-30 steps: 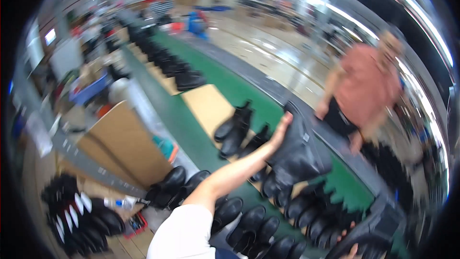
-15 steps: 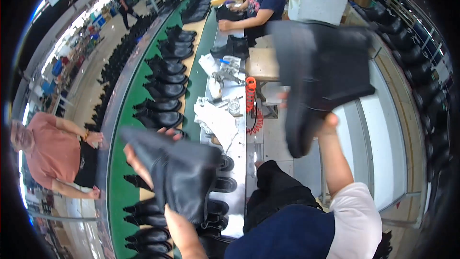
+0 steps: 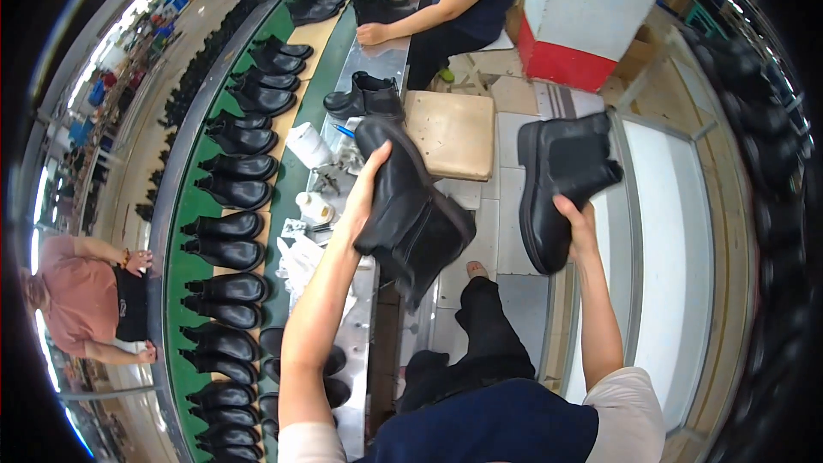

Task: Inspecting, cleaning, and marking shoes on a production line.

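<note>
Fingers of your left hand [image 3: 364, 197] clamp one black leather ankle boot [image 3: 410, 206], now lowered over the steel workbench [image 3: 377, 77]; your right hand [image 3: 579, 221] grips its mate [image 3: 561, 184], sole leftward.

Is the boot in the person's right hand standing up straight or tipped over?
Tipped. The right hand holds the black boot in the air with its thick sole turned sideways to the left, not flat underneath, and its ankle opening points right.

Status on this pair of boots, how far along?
Done: both black boots are lifted clear of the green belt. In hand: left hand holds one boot, right hand the other boot. Left: neither is set down; many boots still line the belt.
</note>
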Motion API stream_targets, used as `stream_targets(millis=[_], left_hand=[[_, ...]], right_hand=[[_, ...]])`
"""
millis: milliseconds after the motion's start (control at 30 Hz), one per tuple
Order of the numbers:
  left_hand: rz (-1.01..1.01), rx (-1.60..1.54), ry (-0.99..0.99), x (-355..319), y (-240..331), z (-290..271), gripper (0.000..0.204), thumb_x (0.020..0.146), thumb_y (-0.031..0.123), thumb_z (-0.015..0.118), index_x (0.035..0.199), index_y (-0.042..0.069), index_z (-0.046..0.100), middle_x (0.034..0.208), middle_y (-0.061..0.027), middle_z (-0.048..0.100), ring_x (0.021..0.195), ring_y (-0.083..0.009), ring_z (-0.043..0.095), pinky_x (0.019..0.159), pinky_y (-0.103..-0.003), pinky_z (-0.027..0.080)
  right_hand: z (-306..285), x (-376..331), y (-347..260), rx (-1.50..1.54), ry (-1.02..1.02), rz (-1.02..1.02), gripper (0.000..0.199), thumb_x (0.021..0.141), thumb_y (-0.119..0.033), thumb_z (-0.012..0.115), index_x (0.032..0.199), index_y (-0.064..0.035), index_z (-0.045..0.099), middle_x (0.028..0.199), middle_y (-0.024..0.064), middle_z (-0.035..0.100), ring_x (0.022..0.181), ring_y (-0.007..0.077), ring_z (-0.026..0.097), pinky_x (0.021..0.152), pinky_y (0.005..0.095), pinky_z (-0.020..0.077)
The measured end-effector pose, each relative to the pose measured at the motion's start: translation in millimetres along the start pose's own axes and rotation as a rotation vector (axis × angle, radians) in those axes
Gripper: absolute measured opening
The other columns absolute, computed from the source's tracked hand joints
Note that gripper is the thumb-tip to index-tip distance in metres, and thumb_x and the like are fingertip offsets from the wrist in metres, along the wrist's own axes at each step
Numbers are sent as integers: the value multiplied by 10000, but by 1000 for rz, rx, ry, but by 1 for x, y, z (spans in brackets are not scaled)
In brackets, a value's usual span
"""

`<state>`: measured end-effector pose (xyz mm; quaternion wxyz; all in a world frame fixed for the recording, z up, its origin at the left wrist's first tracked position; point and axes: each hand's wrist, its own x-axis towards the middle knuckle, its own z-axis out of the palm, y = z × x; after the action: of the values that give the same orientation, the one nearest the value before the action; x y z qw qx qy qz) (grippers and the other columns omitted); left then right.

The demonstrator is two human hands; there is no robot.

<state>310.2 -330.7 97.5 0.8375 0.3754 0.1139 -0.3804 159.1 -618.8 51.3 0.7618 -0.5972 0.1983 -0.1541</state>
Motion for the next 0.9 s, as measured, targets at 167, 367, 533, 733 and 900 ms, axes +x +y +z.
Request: stream_targets(millis=[167,367,533,733,900], left_hand=[[382,-116,72,189,30,40,568,728,528,628,1043,57,579,953,-79,614,803,-217,601,747,-344,509],[661,-35,144,302,162,30,770,709,648,550,1133,8,487,981,-126,589,843,-263,614,759,-383,517],[774,-22,449,347,253,-51,768,705,535,659,1157,-53,458,1052,-170,561,897,-257,597,793,-407,501],[663,215,811,416,297,-150,964,756,551,590,1309,-98,140,1185,-259,459,982,-289,562,842,-387,468],[524,417,955,479,307,-211,820,752,637,500,1114,-99,516,1111,-215,554,987,-316,570,804,-389,474]], right_hand=[[8,184,70,-285,13,176,515,640,-292,762,1002,41,609,930,97,637,803,174,607,727,305,481],[19,230,91,-136,-85,248,522,669,-240,744,1024,96,562,973,136,617,860,180,586,767,285,463],[35,261,111,-180,-143,290,512,660,-228,745,1020,91,571,983,139,615,867,190,588,779,291,461],[76,291,129,-229,-188,195,454,647,-208,763,982,49,593,941,113,632,852,183,591,779,295,457],[117,338,149,-374,-252,112,500,625,-226,788,992,39,574,926,112,630,847,198,595,774,315,466]])
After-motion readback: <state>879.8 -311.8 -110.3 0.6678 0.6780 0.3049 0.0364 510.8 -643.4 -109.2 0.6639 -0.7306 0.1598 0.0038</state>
